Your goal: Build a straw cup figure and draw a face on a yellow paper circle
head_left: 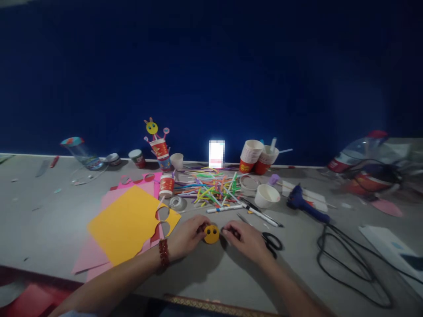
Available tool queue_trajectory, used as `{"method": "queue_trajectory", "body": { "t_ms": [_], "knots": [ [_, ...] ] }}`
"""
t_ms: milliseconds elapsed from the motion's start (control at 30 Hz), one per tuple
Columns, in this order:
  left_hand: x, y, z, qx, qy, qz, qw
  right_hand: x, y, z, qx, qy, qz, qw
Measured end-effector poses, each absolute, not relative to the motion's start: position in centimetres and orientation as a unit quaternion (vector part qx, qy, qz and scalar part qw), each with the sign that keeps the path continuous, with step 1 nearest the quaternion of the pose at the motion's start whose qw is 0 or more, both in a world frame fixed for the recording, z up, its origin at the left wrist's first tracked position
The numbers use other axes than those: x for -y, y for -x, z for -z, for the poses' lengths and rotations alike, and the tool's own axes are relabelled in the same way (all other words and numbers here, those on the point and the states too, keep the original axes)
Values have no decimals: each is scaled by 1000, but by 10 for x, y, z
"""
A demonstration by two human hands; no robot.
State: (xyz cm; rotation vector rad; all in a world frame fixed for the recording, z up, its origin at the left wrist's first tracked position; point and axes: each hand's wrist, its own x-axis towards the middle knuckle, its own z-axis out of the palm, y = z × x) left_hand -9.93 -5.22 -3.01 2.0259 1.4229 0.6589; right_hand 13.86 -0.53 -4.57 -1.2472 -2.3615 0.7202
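Observation:
My left hand (pixel 191 233), a red beaded bracelet at its wrist, pinches the left edge of a small yellow paper disc (pixel 211 237). Two dark round eyes sit side by side on the disc's upper half. Just to the right of the disc is my right hand (pixel 243 237), its thumb and fingers pressed together. Whatever the right fingertips hold, if anything, is too small and shaded to make out. Black-handled scissors (pixel 273 242) lie beside the right hand, partly covered by it.
Yellow paper (pixel 124 224) with round cut-outs lies on pink sheets at left. Colourful sticks (pixel 214 189) are heaped mid-table, behind markers. A decorated cup figure (pixel 160 149) and stacked paper cups (pixel 251 154) stand at the back. A blue glue gun (pixel 307 206) with its cord lies right.

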Motion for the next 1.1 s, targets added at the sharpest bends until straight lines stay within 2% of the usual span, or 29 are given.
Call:
{"method": "queue_trajectory", "body": {
  "t_ms": [200, 367, 467, 667, 800, 1100],
  "knots": [
    [62, 127, 27, -604, -737, -197, 233, 3, -140, 42, 844, 437, -271, 155],
    [72, 163, 26, -618, -749, -208, 118, 3, -141, 40, 845, 438, -269, 147],
    [87, 211, 26, -675, -708, -205, 12, 3, -142, 41, 845, 439, -263, 154],
    [138, 326, 34, -803, -562, -180, -85, 2, -143, 49, 839, 433, -267, 196],
    [155, 361, 41, -879, -468, -83, -23, 4, -138, 52, 836, 422, -279, 214],
    [140, 379, 28, -873, -483, -60, 32, 14, -130, 48, 858, 386, -264, 210]
  ]
}}
